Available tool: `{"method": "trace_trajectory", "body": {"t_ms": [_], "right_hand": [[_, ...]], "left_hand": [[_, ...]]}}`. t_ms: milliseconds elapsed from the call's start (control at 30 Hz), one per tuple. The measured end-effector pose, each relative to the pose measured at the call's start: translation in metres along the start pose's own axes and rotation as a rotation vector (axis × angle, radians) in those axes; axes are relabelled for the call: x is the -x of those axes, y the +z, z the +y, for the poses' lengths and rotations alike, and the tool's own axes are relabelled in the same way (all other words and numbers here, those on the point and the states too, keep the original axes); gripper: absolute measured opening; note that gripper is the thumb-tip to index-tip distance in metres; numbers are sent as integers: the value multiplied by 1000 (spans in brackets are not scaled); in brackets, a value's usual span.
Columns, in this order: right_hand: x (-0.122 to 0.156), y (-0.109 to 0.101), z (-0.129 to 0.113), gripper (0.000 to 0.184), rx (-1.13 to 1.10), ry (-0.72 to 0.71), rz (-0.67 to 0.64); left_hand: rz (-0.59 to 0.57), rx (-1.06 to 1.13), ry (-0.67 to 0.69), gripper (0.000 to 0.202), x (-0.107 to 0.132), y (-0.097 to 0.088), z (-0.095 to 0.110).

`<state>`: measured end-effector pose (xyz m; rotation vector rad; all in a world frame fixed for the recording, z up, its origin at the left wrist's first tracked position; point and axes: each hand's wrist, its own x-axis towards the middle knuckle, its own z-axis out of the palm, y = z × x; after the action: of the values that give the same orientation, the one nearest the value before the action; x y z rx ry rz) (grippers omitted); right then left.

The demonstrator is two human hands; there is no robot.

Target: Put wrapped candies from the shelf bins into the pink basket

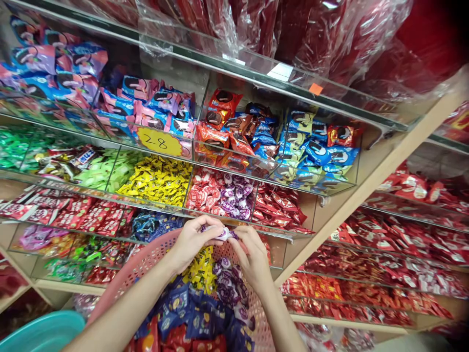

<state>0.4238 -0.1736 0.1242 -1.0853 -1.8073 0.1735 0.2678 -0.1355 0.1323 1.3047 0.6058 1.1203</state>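
Note:
Both my hands meet above a pink perforated basket [110,278]. Between them is a purple-and-white wrapped candy [224,234]. My left hand [196,239] pinches its left end, and my right hand [251,249] grips the twisted right end. Inside the basket lie yellow-wrapped candies [202,274], purple-and-white candies [230,283], dark blue packets [183,308] and red packets [179,340]. Just beyond my hands, a shelf bin holds red-and-white candies [205,193] beside loose purple candies [237,195].
Glass-fronted shelves hold yellow candies [157,181], blue-and-pink packets [150,105] and red packets [278,205]. A yellow price tag [159,142] reads 28. A wooden upright [384,166] separates another rack at right. A teal basin [47,332] stands at lower left.

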Motion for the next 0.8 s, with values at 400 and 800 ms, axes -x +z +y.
{"method": "trace_trajectory", "body": {"t_ms": [400, 800], "right_hand": [[1, 15, 15, 31, -1216, 918, -345], [-4, 12, -10, 43, -961, 570, -90]], "left_hand": [[-234, -736, 560, 25, 4, 8, 8], [-17, -377, 285, 38, -3, 3, -1]]}}
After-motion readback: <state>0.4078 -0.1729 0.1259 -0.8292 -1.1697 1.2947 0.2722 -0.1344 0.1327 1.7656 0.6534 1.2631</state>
